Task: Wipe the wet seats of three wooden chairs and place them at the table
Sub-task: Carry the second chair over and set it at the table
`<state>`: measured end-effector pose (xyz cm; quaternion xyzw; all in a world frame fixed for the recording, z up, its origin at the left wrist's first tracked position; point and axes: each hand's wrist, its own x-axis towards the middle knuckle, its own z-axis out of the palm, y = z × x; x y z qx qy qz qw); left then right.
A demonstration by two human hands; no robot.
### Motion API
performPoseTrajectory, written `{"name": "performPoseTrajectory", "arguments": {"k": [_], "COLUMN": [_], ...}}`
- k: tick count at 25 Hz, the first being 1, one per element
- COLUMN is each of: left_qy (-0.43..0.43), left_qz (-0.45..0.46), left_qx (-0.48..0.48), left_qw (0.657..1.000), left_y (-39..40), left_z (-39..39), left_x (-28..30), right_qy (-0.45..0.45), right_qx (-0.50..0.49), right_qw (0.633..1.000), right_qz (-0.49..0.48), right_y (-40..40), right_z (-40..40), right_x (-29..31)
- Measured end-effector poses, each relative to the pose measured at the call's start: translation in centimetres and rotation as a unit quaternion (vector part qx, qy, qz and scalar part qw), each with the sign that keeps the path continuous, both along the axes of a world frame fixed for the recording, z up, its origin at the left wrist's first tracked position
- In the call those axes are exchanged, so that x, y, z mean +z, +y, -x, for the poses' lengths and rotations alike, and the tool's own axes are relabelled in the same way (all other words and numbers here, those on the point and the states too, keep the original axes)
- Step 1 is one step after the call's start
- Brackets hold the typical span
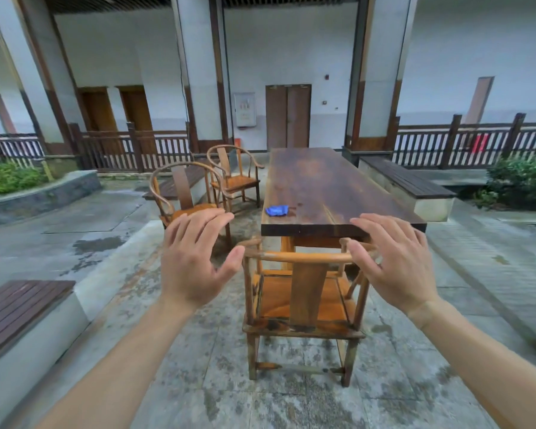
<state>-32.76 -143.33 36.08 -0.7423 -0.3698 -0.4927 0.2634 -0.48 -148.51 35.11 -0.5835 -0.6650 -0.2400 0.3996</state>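
A round-backed wooden chair (307, 292) stands right in front of me at the near end of the long dark wooden table (331, 187), facing it. My left hand (195, 258) hovers open just left of the chair's curved back rail. My right hand (393, 261) is open too, with its fingertips at the rail's right end. A crumpled blue cloth (277, 210) lies on the table near its front left corner. Two more chairs stand left of the table: one close behind my left hand (183, 193), another farther back (234, 174).
The stone floor is patchy and damp. A slatted bench (19, 305) sits at my near left and another bench (406, 181) runs along the table's right side. Railings, pillars and planted beds ring the courtyard.
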Motion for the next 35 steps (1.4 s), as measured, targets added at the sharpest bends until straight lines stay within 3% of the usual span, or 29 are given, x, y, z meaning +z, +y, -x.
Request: {"name": "performPoseTrajectory", "arguments": {"k": [12, 22, 35], "left_qy": [-0.009, -0.023, -0.034], "left_qz": [-0.026, 0.001, 0.006], "left_qx": [0.102, 0.274, 0.294], "left_qw": [0.994, 0.962, 0.955], "left_y": [-2.4, -2.4, 11.2], "left_z": [5.7, 21.2, 43.2], "left_x": [1.2, -1.2, -2.9], "right_qy": [0.001, -0.017, -0.017], "right_qx": [0.121, 0.258, 0.279], "right_qw": [0.992, 0.966, 0.958], "right_qz": [-0.029, -0.027, -0.056], "right_y": [3.0, 12.5, 27.8], "right_z": [5.1, 21.7, 44.7], "right_x": [1.9, 0.2, 0.0]}}
